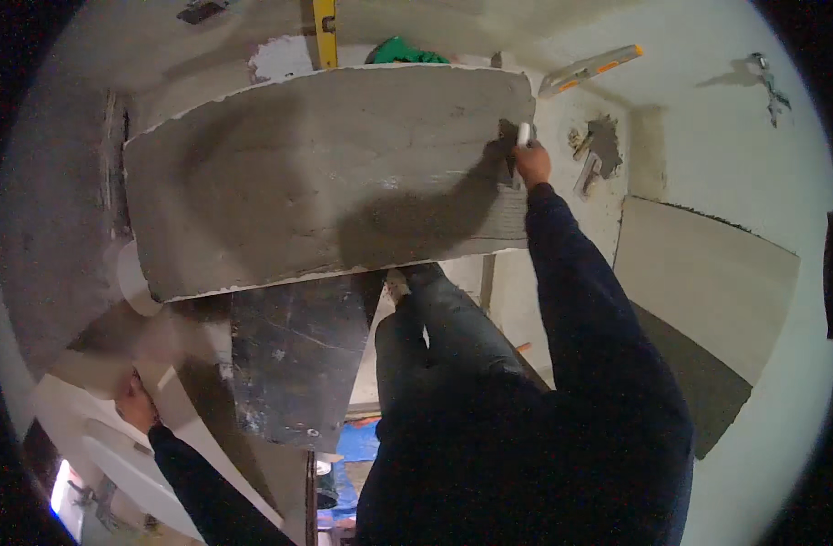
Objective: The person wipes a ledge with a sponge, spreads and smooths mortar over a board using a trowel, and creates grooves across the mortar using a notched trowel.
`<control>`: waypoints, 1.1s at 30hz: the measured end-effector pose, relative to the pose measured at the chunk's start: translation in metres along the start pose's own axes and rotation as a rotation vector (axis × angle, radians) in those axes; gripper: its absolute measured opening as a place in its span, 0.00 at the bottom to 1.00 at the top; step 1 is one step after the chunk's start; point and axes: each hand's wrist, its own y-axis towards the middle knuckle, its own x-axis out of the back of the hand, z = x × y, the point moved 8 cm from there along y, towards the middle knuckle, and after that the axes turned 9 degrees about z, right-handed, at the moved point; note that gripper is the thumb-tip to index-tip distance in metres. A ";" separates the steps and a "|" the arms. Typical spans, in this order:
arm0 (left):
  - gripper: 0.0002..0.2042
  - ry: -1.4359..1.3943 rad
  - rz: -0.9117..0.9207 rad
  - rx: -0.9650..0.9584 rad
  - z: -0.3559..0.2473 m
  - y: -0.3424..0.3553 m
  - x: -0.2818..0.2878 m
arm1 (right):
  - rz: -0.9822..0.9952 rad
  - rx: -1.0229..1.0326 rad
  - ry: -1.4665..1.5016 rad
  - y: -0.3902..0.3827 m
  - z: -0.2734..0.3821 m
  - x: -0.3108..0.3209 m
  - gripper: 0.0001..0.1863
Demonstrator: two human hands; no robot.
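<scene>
A wide slab (289,164) spread with grey mortar lies across the space ahead of me. My right hand (533,165) is closed round the white handle of a trowel (511,166), held against the mortar near the slab's right end. Fine ridges mark the mortar just below the blade, which is partly in shadow. Down at the left, my left hand (138,406) grips the edge of a pale ledge (93,371); some of its fingers are hidden.
A yellow level (325,32) and a green cloth (407,52) sit behind the slab. To the right are a grey-and-orange level (591,70) and a small tool (589,175) beside smeared mortar. A dark, scuffed panel (298,364) stands below the slab, near my legs.
</scene>
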 end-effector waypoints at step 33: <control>0.25 0.229 0.158 0.067 0.044 0.004 -0.027 | 0.054 -0.062 -0.001 0.151 -0.011 0.076 0.24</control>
